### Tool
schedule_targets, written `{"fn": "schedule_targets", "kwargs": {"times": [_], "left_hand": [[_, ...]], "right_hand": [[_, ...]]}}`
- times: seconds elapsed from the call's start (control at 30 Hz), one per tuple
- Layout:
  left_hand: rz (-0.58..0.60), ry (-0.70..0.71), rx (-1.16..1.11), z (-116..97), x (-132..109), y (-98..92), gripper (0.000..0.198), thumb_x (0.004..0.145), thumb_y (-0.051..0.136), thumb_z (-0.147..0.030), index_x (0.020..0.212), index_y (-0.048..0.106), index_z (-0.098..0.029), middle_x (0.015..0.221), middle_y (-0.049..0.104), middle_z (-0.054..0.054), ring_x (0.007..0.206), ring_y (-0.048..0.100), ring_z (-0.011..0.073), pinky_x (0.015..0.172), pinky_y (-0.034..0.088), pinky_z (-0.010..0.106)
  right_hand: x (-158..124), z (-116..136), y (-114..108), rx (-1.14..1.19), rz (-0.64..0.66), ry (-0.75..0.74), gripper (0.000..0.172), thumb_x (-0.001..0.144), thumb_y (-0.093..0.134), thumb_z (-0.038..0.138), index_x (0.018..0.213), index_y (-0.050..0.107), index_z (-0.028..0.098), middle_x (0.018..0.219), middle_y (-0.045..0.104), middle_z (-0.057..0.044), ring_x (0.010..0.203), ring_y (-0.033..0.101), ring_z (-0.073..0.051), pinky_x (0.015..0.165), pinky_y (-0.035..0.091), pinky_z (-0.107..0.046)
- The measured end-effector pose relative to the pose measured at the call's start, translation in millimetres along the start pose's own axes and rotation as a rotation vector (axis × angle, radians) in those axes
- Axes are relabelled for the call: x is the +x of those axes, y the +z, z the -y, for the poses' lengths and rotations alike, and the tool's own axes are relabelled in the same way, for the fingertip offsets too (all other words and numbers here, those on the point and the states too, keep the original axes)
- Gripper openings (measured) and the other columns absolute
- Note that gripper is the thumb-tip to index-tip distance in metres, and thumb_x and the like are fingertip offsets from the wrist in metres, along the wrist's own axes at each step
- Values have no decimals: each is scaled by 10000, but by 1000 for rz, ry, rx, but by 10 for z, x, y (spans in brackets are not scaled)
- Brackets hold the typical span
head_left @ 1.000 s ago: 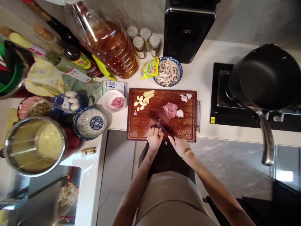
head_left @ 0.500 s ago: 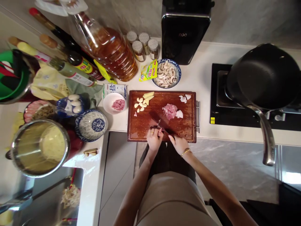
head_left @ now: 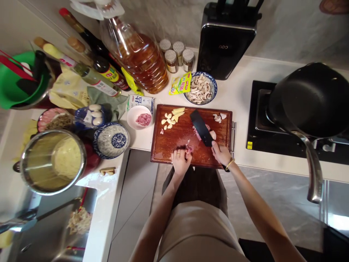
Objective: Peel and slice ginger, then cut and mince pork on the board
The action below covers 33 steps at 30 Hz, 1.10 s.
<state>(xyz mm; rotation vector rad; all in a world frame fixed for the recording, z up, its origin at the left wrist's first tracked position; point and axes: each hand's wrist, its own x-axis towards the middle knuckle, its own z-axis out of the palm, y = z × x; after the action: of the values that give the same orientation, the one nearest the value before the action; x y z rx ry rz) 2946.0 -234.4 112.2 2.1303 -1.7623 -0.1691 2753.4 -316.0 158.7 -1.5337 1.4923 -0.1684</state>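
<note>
In the head view my right hand [head_left: 222, 154] is closed round the handle of a dark cleaver [head_left: 200, 125]. Its blade hangs over a heap of raw meat [head_left: 196, 135] and hides most of it. My left hand [head_left: 181, 161] has its fingers curled on a small piece of meat [head_left: 189, 148] near the front edge of the wooden cutting board [head_left: 169, 142]. Garlic cloves [head_left: 169, 121] and ginger slices [head_left: 178, 110] lie at the board's back left. Pale scraps [head_left: 219, 117] sit at the back right, and a whitish piece [head_left: 213, 135] rests beside the heap.
Left of the board stand a white bowl of meat [head_left: 134, 118], a patterned bowl [head_left: 105, 142] and a steel pot [head_left: 29, 171]. Behind it are a bowl of sliced mushrooms [head_left: 210, 95], an oil jug [head_left: 144, 60] and a knife block [head_left: 223, 54]. A wok [head_left: 308, 105] sits on the stove at right.
My right hand has moved the cleaver from beside my left fingers to the right and back, over the meat heap. My left hand stays on its piece. The whole view has shifted slightly.
</note>
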Motion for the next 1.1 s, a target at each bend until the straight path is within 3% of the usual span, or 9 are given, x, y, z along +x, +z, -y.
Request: {"fn": "schedule_targets", "kwargs": {"times": [0.13, 0.23, 0.4, 0.5, 0.63, 0.73, 0.87, 0.97, 1.1], "left_hand": [[57, 10, 33, -10, -11, -76, 135, 783, 487, -282, 855, 551, -188, 813, 571, 68, 824, 469, 227, 766, 327, 359], [70, 31, 58, -18, -5, -88, 130, 792, 479, -274, 858, 559, -197, 829, 583, 68, 823, 470, 230, 758, 324, 360], [87, 84, 47, -13, -9, -61, 122, 791, 486, -259, 858, 572, -205, 855, 599, 69, 852, 477, 235, 753, 323, 360], [80, 72, 44, 15, -16, -84, 135, 790, 492, -268, 877, 575, -208, 874, 603, 71, 867, 481, 236, 767, 320, 368], [28, -25, 18, 58, 13, -129, 118, 787, 501, -273, 858, 570, -207, 846, 608, 58, 849, 480, 228, 753, 321, 358], [-18, -19, -75, 22, 104, -105, 115, 809, 479, -271, 853, 566, -211, 834, 611, 47, 829, 484, 205, 748, 325, 339], [-28, 8, -92, -123, 290, -41, 165, 829, 466, -337, 863, 565, -209, 863, 609, 59, 841, 486, 210, 750, 317, 346], [17, 33, -48, -191, 380, -44, 234, 810, 488, -412, 891, 572, -209, 927, 605, 78, 886, 482, 234, 768, 308, 370], [67, 71, -61, -173, 365, -105, 198, 827, 475, -376, 903, 584, -230, 953, 611, 64, 901, 486, 221, 799, 305, 376]], "right_hand": [[-371, 87, 306, -359, -78, -93, 509, 913, 198, 462, 817, 607, 174, 780, 671, -88, 768, 629, -185, 720, 426, -264], [-495, 143, 538, -501, -17, -36, 475, 916, 222, 455, 903, 603, 172, 784, 677, -97, 747, 642, -199, 698, 429, -277], [-377, 287, 705, -613, 7, 27, 507, 916, 200, 475, 917, 585, 145, 730, 669, -114, 686, 650, -206, 610, 425, -266], [-308, 244, 653, -580, 14, 31, 537, 906, 183, 509, 900, 586, 154, 729, 669, -114, 674, 647, -203, 600, 422, -268], [-215, -38, 395, -406, -40, -22, 556, 900, 180, 519, 757, 595, 178, 695, 663, -82, 655, 633, -174, 610, 421, -254], [-63, -181, 145, -164, -37, 12, 630, 884, 119, 556, 603, 544, 185, 517, 590, -35, 488, 574, -133, 507, 401, -225], [68, -124, -34, 61, 5, 74, 650, 849, 84, 620, 570, 490, 195, 384, 473, 12, 336, 470, -112, 399, 351, -219], [-5, -29, -7, -58, -102, 7, 618, 870, 124, 583, 622, 529, 189, 491, 567, -21, 482, 568, -142, 508, 409, -233], [-227, 34, 131, -325, -220, -122, 505, 903, 214, 483, 875, 604, 164, 857, 666, -100, 827, 619, -201, 741, 431, -290]]}}
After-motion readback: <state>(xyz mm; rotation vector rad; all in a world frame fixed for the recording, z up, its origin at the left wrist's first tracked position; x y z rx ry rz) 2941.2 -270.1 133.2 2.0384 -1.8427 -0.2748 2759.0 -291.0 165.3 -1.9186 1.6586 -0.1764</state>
